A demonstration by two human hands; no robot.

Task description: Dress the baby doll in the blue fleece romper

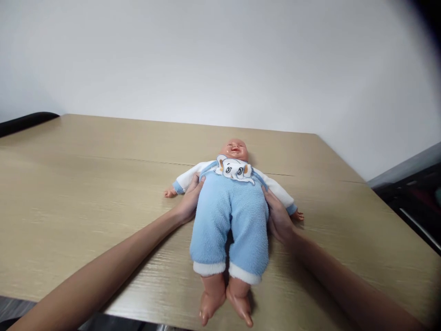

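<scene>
A baby doll (230, 216) in a light blue fleece romper with white sleeves lies on its back on the wooden table (86, 184), head away from me and bare feet at the near edge. My left hand (189, 202) is pressed against the doll's side under its arm, fingers wrapped round the torso. My right hand (278, 216) grips the opposite side in the same way. Both thumbs rest on the blue fabric.
The table's near edge runs just under the doll's feet. A dark chair back (27, 120) shows at the far left. Dark furniture (413, 202) stands off the table's right side. A plain white wall rises behind.
</scene>
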